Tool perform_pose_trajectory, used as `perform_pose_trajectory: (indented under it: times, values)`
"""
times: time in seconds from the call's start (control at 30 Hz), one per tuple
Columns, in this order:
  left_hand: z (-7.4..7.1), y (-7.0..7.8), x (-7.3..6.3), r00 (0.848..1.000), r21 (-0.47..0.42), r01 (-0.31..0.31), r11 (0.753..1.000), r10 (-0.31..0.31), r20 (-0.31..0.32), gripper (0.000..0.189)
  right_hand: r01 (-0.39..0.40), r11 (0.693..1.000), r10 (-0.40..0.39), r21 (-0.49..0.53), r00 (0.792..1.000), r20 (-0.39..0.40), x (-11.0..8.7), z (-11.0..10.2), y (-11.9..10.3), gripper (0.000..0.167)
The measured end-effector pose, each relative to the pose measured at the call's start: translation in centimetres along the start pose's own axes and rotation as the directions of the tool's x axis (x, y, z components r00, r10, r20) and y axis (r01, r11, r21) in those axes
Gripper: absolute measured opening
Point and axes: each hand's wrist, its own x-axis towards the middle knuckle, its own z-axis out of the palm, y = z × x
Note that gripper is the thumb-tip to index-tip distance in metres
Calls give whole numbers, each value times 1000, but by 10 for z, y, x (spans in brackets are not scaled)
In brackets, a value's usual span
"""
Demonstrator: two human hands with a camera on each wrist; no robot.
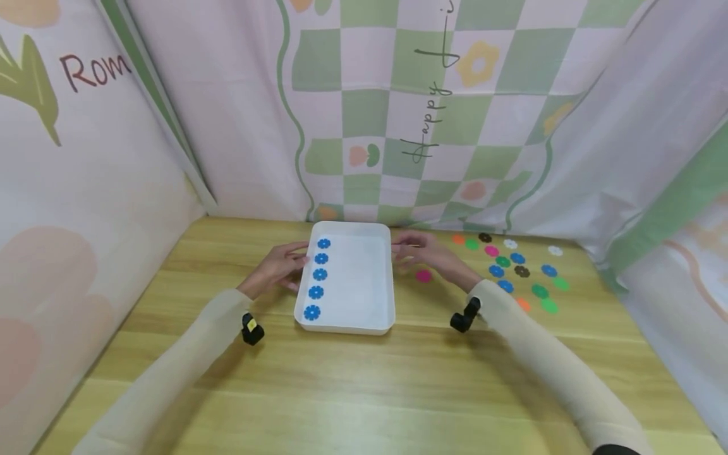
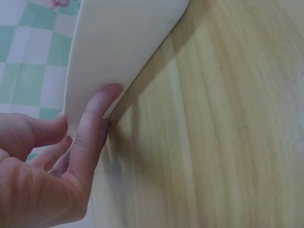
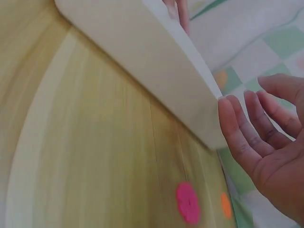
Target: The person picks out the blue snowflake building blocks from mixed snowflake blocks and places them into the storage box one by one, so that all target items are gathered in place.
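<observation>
A white rectangular tray (image 1: 364, 278) sits on the wooden table, with several blue flower-shaped discs (image 1: 320, 274) in a column along its left side. My left hand (image 1: 279, 265) is at the tray's left wall. In the left wrist view, one fingertip lies against the outside of the tray wall (image 2: 118, 42) and another is right at the rim. My right hand (image 1: 423, 251) is beside the tray's right wall near the far corner. In the right wrist view, its fingers (image 3: 232, 126) are loosely extended, tips at the tray's edge, palm empty.
A magenta disc (image 1: 423, 275) lies just right of the tray. Farther right, several loose discs are scattered, among them a brown one (image 1: 521, 271), a green one (image 1: 540, 291) and a white one (image 1: 555, 251). Printed curtains (image 1: 364, 114) hang behind the table.
</observation>
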Motion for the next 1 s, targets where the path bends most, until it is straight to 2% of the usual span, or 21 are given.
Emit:
perform_pose_trajectory:
  times: [0.17,0.27,0.43,0.5,0.63,0.73,0.83,1.0]
  values:
    - [0,0,1,1000,1,0,1000,0,5,55,-6,999,6,-48,1000,9,-16,-33,11,47]
    - [0,1,0,1000,2,-5,1000,5,2,55,8,989,-3,-151,999,36,-27,-53,17,48]
    - [-1,3,1,1000,10,-1,1000,1,-11,56,84,936,-35,-341,988,147,-48,-76,22,46]
    - [0,4,3,1000,16,2,1000,-2,-13,56,102,923,-37,-371,983,178,-57,-85,23,44]
    - [0,3,3,1000,33,-3,999,3,-10,56,126,908,-57,-400,982,179,-73,-102,30,39]
    - [-1,1,0,1000,42,-11,999,11,-1,55,116,905,-56,-408,986,156,-88,-109,35,38]
    - [-1,0,-2,1000,48,-9,999,9,1,55,64,896,-9,-440,992,126,-106,-115,37,39]
    - [1,0,0,1000,47,-7,999,7,4,56,2,833,74,-553,991,114,-134,-128,33,40]
